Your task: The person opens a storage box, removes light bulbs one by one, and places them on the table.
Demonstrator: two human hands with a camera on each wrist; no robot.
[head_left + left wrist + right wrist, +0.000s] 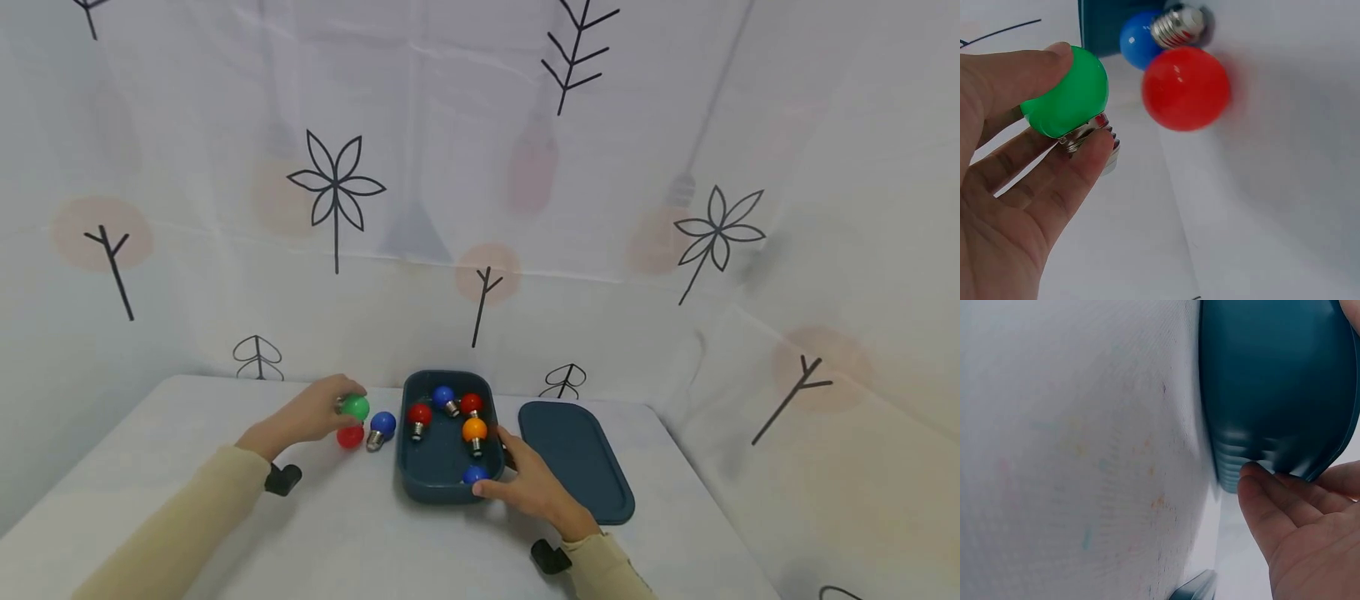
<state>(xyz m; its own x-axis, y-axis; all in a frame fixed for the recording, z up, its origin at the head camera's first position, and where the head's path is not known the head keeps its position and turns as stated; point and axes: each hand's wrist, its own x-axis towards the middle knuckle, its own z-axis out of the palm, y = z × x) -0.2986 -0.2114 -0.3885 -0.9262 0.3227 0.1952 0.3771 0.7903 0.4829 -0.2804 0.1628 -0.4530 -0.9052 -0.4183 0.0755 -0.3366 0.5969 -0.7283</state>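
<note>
My left hand [317,410] pinches a green light bulb [1072,97] between thumb and fingers, its metal screw base against the fingers. Just below it on the table lies a red light bulb [1186,89], and beside that a blue light bulb [383,424] with a silver base. To their right stands a dark teal plastic box [435,493] with several red, blue and orange bulbs inside. My right hand [534,485] grips the box's near right corner, thumb at the front rim and fingers along the outer side wall [1272,381].
A matching flat teal lid [577,458] lies on the white table [360,542] to the right of the box. Behind the table hangs a white cloth [450,317] printed with plant drawings.
</note>
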